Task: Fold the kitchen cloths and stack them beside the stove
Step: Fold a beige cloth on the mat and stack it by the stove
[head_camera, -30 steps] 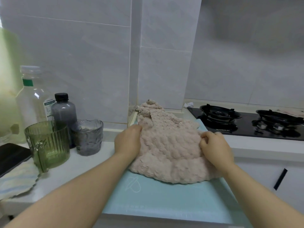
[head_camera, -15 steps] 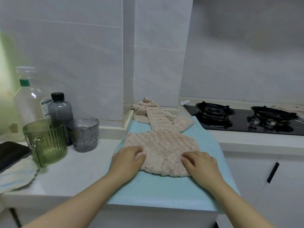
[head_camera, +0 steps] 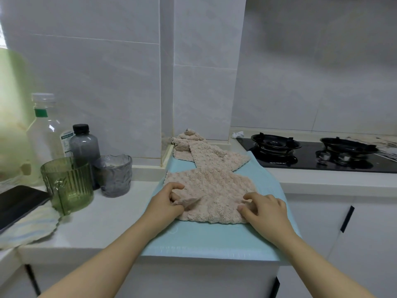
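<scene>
Clear bottle (head_camera: pixel 46 134) label (head_camera: pixel 66 141): white with green, well left of the stove (head_camera: pixel 311 155); print too small to read.
Stove front lettering (head_camera: pixel 277 162): small, white, illegible.
Mat (head_camera: pixel 214 237) just left of stove: faint tick marks along front edge, no readable numbers.

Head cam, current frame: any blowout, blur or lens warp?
Head view: left edge blown out by yellow-green glow, washing the clear bottle; wall lines lean from wide-angle warp; a flap of the pink cloth at the left hand is smeared; its body and the right hand read sharp; light soft, shadows faint.
</scene>
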The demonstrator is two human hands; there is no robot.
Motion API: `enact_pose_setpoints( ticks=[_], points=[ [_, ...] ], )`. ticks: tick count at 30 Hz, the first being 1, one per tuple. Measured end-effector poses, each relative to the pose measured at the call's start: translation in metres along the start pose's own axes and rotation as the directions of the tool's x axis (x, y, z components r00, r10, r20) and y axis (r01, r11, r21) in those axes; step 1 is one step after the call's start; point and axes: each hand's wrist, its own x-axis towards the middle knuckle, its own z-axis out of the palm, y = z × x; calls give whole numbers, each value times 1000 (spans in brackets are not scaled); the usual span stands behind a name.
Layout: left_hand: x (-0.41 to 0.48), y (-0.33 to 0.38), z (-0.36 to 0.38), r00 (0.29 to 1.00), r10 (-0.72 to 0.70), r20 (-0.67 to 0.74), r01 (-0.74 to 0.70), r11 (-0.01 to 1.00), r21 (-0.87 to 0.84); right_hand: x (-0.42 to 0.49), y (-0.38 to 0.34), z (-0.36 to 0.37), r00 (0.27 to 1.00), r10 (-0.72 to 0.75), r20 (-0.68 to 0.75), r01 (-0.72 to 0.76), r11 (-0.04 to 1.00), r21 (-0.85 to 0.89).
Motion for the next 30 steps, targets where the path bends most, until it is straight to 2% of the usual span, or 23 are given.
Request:
enact_pose_setpoints(
  ticks=[6,9,13,15,18,22,30],
  points=[
    [-12,1,-5,988,50,147,-70,989,134,-17,13,-18,991,42,126,-34,997,-68],
    [-17,0,-9,992,36,119,-52,990,128,-23,20,-27,983,76,169,-68,996,-54],
    [-26,3,-19,994,29,107,-47,983,178,-29,23,-36,971,87,223,-59,990,-129],
    [-32,3,-26,993,43,106,-66,972,225,-32,24,-38,968,68,240,-43,993,-111],
    [-41,4,-37,994,68,85,-91,947,308,-38,19,-43,981,34,193,-22,998,-65],
    [-57,7,-49,994,82,69,-105,883,457,-52,6,-55,973,11,232,-4,1000,-31],
    [-91,15,-69,986,136,100,-168,850,500,-82,-13,-82,960,25,280,-44,997,61]
  ],
)
